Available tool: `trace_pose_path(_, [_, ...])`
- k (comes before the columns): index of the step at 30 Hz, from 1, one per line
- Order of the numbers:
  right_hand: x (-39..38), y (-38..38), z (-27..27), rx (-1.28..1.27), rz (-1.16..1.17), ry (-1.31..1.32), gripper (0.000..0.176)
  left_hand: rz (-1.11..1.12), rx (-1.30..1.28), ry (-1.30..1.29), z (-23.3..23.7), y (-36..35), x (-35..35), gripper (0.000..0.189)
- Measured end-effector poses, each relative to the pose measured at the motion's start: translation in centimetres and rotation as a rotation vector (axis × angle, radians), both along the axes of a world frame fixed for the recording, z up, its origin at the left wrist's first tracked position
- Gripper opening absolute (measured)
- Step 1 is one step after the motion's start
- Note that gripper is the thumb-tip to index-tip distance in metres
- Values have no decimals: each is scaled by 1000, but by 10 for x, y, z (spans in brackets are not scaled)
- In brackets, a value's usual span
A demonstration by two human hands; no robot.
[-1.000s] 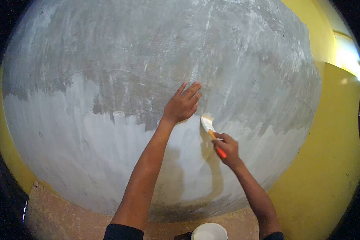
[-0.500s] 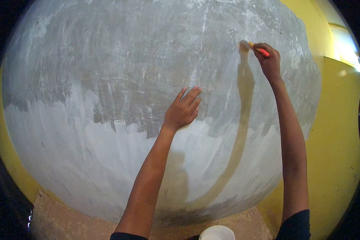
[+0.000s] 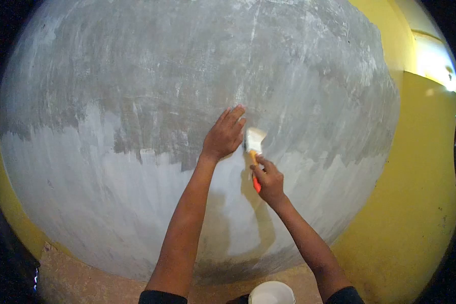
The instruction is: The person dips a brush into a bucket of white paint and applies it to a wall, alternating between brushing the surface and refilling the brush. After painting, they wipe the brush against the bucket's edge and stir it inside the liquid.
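Observation:
In the head view, my right hand [image 3: 268,180] grips a paintbrush [image 3: 255,142] by its orange and red handle. The white-coated bristles point up and lie against or very close to the grey wall [image 3: 162,66]. Just left of the brush, my left hand [image 3: 225,134] rests on the wall with fingers extended and holds nothing. Below both hands the wall carries a pale white coat [image 3: 137,202] with a ragged upper edge. Darker grey plaster shows above that edge. Shadows of my arms fall on the lower wall.
A white bucket [image 3: 272,294] stands at the bottom, partly cut off by the frame. The brownish floor [image 3: 96,278] runs along the wall's foot. At the right is a yellow wall [image 3: 420,167] with a bright opening [image 3: 434,58] above it.
My right hand has brought the paintbrush down and left, from high on the wall to beside my left hand. My left hand stays on the wall. More of the bucket shows.

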State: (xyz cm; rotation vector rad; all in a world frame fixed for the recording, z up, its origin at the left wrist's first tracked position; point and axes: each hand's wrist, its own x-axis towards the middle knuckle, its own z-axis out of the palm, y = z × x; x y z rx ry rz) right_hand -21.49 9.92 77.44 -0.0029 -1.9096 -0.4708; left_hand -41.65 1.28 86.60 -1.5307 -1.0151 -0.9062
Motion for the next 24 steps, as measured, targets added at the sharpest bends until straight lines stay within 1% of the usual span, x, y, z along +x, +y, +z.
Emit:
trace_pose_path(1, [7,-9,-7,-28,-5,-80,29,-1,8,3,-1,-1,1,34])
trace_pose_path(2, [14,-15,-8,-33,-10,-81,29,-5,3,2,0,-3,2,34])
trace_pose_path(4, [30,-26,2,-5,34,-265,24,-76,-5,-27,2,-5,0,36])
trace_pose_path(5, [37,-28,10,-3,32,-265,24,-77,-3,-27,2,-9,-2,36])
trace_pose_path(7, [46,-25,36,-195,195,-360,23,-111,-62,-21,5,-19,-8,35])
trace_pose_path(8, [47,-25,53,-299,232,-385,25,-114,-59,-14,5,-22,-11,35])
trace_pose_path(10, [43,-5,82,-300,235,-384,24,-27,-32,18,0,-25,-17,35])
trace_pose_path(11, [39,6,100,-301,242,-387,24,-24,-28,21,-1,-24,-18,35])
trace_pose_path(13, [35,12,144,-259,279,-330,23,22,-8,22,-2,-23,-16,34])
trace_pose_path(15, [32,16,185,-135,263,-233,22,33,6,8,-1,-23,-16,33])
trace_pose_path(17, [28,25,224,-10,276,-59,21,42,15,-15,-4,-23,-17,33])
trace_pose_path(19, [28,29,255,49,210,54,21,53,6,0,-4,-22,-19,30])
trace_pose_path(20, [26,27,264,42,215,54,21,58,-1,-1,-5,-22,-19,30])
trace_pose_path(22, [23,25,275,255,60,213,24,49,4,-9,-5,-21,-19,28])
trace_pose_path(23, [20,26,271,252,63,212,24,52,2,-10,-5,-21,-19,28])
trace_pose_path(24, [16,30,265,254,-16,232,26,54,5,-1,-5,-20,-20,28])
